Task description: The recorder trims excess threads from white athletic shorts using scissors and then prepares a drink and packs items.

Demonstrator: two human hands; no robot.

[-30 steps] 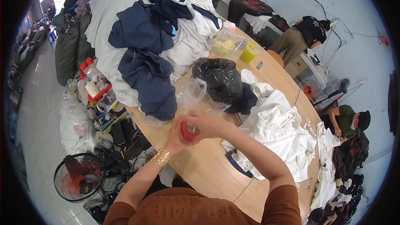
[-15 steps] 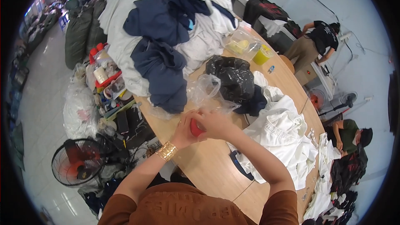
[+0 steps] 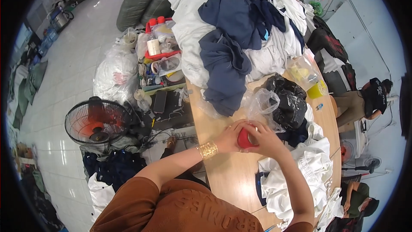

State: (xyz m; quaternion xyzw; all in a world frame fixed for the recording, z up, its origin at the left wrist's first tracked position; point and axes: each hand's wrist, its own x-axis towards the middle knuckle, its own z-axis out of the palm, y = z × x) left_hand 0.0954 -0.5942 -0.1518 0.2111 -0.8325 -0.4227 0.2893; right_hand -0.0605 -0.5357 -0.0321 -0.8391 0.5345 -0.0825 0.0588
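Both my hands are closed around a small red thing with a rounded side point(image 3: 243, 140), held above the wooden table point(image 3: 227, 167). My left hand point(image 3: 228, 139), below a gold bracelet, wraps its left side. On the other side, the fingers of my right hand point(image 3: 262, 136) curl over its top and right. The fingers cover much of it, so its exact kind cannot be made out. Just beyond my hands lie a crumpled clear plastic bag point(image 3: 262, 103) and a black plastic bag point(image 3: 286, 101). Dark blue fabric point(image 3: 225, 73) lies to their left.
White garments point(image 3: 292, 176) spread on the table at right. A yellow cup point(image 3: 316, 89) stands farther back. Left of the table are a black fan point(image 3: 98, 122), a phone point(image 3: 159, 102) and a red basket point(image 3: 161, 55) of supplies. Two people work at the right.
The view has swung left, so the table and cloth appear farther right and more floor shows. Both hands still hold the red thing, with the fingers slightly shifted on it.
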